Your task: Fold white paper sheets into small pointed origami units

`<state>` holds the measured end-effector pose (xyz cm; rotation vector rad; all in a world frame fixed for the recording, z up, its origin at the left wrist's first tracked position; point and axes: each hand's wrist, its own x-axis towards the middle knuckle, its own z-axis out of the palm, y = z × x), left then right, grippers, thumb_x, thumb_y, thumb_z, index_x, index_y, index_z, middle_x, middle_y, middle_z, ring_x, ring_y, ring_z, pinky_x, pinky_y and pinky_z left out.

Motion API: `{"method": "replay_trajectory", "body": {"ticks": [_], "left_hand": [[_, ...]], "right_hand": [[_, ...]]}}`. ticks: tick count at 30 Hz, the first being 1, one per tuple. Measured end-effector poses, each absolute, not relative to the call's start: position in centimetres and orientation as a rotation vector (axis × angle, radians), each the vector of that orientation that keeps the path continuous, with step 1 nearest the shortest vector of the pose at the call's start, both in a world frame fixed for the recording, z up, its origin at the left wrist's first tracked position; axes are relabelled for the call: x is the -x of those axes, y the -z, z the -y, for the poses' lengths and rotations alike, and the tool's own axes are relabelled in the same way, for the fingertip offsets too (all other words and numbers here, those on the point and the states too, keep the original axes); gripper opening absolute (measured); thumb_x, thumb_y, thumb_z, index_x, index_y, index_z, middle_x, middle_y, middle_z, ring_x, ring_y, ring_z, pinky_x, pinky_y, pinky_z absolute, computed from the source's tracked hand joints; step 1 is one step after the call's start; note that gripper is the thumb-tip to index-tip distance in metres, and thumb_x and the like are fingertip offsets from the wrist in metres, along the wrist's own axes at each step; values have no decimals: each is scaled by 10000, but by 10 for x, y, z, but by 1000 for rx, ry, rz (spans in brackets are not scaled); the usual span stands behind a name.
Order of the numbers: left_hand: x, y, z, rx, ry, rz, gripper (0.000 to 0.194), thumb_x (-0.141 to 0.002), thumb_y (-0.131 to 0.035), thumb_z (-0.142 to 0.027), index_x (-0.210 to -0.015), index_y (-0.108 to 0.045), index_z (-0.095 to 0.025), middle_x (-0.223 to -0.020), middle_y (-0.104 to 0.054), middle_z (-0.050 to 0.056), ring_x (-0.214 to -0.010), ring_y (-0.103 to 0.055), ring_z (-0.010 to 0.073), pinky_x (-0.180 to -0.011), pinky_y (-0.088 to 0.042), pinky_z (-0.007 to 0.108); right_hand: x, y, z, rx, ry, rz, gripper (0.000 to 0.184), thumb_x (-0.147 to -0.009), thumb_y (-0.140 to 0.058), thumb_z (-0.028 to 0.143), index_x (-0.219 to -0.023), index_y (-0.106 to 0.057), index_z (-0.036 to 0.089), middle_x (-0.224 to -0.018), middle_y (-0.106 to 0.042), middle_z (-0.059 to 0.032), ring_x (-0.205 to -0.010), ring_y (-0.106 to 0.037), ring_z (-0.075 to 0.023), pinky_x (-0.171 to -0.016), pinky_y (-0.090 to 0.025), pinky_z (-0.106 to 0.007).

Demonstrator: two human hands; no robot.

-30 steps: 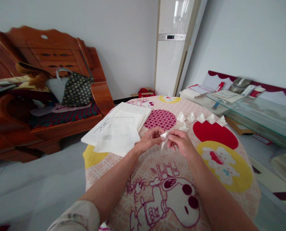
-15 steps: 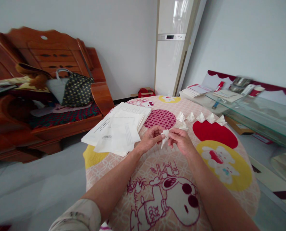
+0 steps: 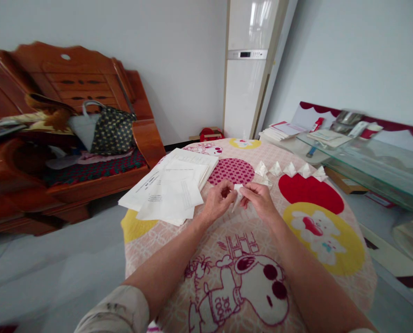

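Note:
Between my two hands, above the middle of the table, is a small folded piece of white paper (image 3: 238,188). My left hand (image 3: 221,198) pinches its left side with thumb and fingers. On its right side, the thumb and forefinger of my right hand (image 3: 259,198) grip it too. My fingers cover much of the paper, so its full shape is hidden. Just beyond my right hand, several folded white paper triangles (image 3: 290,169) stand in a row on the cloth. Left of my left hand lies a spread pile of printed white sheets (image 3: 173,194).
A patterned pink tablecloth (image 3: 227,245) covers the round table. At right stands a glass-topped stand (image 3: 359,152) holding papers, a red bottle and a metal bowl. A wooden sofa (image 3: 88,78) with bags is at left; a tall white air conditioner (image 3: 244,92) stands behind.
The folded paper has turned between my fingers, its pointed end now less visible and a flat top edge showing. Both hands remain in nearly the same place.

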<state>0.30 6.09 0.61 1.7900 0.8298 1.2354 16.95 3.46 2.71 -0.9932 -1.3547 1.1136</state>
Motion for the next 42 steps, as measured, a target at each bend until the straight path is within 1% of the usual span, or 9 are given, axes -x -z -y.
{"method": "replay_trajectory", "body": {"ticks": [6,10,13,16,20,25,28,36,42], "left_hand": [[-3,-9,-58,-1840,-1292,-844,193,-888,-602,-325,-786,-540,-173,-639,-537,-26,-570,-494,96,-552,-366,216],[-3,-11,-56,-1905,-1314,-869,176,-886,-594,-296,-773,-544,-171,-636,-538,-28,-572,-484,93,-555,-360,215],[-2,-13,-55,-1946,-1309,-888,176,-888,-602,-292,-773,-555,-167,-654,-548,-24,-579,-479,90,-562,-362,215],[-2,-13,-54,-1914,-1266,-848,216,-912,-607,-351,-812,-579,-161,-685,-571,-11,-600,-516,96,-572,-391,217],[-3,-12,-56,-1688,-1218,-718,304,-957,-550,-461,-910,-579,-162,-681,-576,-10,-592,-558,104,-562,-432,219],[-6,-11,-60,-1517,-1234,-607,287,-907,-636,-439,-956,-568,-164,-697,-572,-21,-557,-540,87,-527,-448,204],[-7,-9,-62,-1508,-1249,-582,268,-901,-649,-414,-957,-565,-165,-710,-581,-17,-558,-545,85,-524,-457,200],[-5,-8,-61,-1544,-1231,-581,262,-923,-632,-403,-995,-569,-159,-695,-581,-20,-568,-546,84,-530,-448,194],[-4,-14,-58,-1607,-1174,-634,330,-920,-627,-476,-925,-608,-146,-702,-592,-6,-570,-548,83,-532,-435,196]], "right_hand": [[-167,-31,-31,1087,-948,1433,302,-809,-683,412,-624,-585,196,-476,-581,26,-418,-552,-123,-413,-415,-220],[-164,-33,-29,1138,-903,1461,249,-812,-649,392,-666,-597,197,-483,-570,34,-414,-544,-121,-399,-395,-211],[-163,-34,-29,1168,-882,1461,221,-798,-628,357,-650,-581,199,-489,-556,39,-418,-547,-120,-400,-392,-210],[-162,-34,-29,1185,-861,1432,215,-768,-615,316,-601,-539,204,-493,-536,43,-426,-552,-120,-404,-390,-211],[-163,-33,-29,1168,-864,1405,186,-735,-592,277,-578,-527,204,-485,-527,44,-439,-537,-118,-426,-408,-217],[-164,-33,-30,1152,-917,1389,130,-691,-611,262,-593,-556,196,-510,-555,40,-447,-520,-113,-425,-404,-219],[-164,-32,-31,1150,-920,1390,130,-681,-631,263,-598,-558,196,-509,-551,44,-447,-511,-112,-425,-402,-218],[-166,-30,-29,1123,-923,1433,219,-798,-607,325,-630,-558,192,-538,-534,50,-467,-505,-100,-439,-389,-205],[-167,-28,-29,1078,-927,1452,317,-900,-566,373,-639,-547,194,-526,-531,44,-467,-508,-106,-442,-381,-213]]}}
